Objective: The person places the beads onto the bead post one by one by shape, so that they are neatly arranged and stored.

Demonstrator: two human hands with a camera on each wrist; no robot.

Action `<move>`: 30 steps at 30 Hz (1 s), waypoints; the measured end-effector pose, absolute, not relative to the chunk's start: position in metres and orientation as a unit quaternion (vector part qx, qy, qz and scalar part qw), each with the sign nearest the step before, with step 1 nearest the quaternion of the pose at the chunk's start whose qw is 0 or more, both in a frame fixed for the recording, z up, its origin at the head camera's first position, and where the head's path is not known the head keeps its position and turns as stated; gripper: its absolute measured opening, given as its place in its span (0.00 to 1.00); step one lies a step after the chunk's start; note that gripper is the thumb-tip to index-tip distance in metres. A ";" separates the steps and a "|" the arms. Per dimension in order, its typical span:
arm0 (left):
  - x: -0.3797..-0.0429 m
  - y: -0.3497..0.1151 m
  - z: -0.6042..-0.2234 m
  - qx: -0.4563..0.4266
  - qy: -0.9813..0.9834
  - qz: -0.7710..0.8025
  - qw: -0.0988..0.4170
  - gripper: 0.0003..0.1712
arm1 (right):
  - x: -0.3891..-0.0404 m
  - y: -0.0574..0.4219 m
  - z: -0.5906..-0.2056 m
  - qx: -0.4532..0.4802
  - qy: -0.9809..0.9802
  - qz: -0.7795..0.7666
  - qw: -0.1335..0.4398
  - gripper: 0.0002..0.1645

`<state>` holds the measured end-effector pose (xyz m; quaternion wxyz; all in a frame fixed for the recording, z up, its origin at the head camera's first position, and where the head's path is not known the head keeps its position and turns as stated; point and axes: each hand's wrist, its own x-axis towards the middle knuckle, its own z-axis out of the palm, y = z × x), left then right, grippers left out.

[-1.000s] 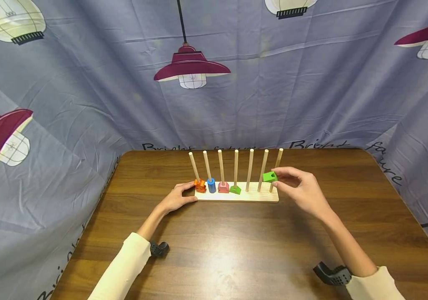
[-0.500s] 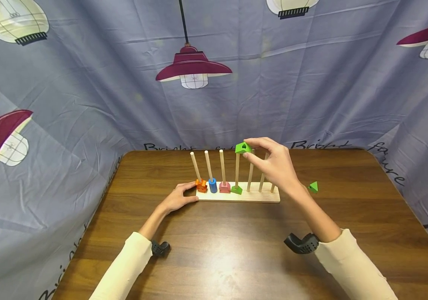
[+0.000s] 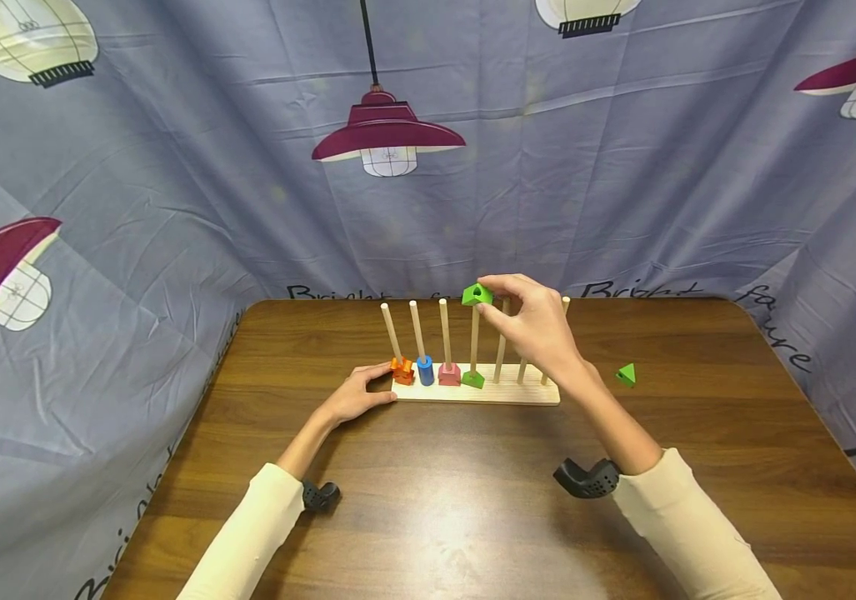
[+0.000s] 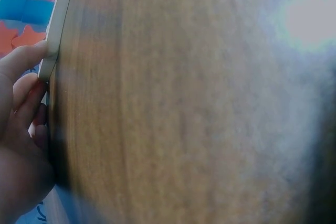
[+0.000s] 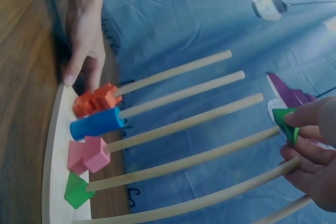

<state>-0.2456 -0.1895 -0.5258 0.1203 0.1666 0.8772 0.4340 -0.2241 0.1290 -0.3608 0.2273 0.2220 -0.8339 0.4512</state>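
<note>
A wooden peg board with several upright pegs lies on the table. My left hand grips its left end, thumb at the front edge. From the left, pegs carry orange star blocks, a blue cylinder, pink blocks and a green triangular block at the base. With thumb and fingers my right hand pinches another green triangular block at the top of the fourth peg. Whether the peg's tip is inside the block's hole, I cannot tell.
A loose green triangular block lies on the wooden table right of the board. The other pegs stand close beside my right hand, some partly hidden by it. Behind the table hangs a grey-blue curtain with printed lamps.
My right hand has carried the green triangular block leftward and up to the top of the fourth peg, uncovering the loose green block. My left hand has stayed at the board's end.
</note>
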 end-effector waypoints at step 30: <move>-0.243 -0.189 -0.523 0.152 0.884 0.423 0.124 0.39 | -0.224 0.113 -0.415 0.130 -0.768 0.593 0.202 0.23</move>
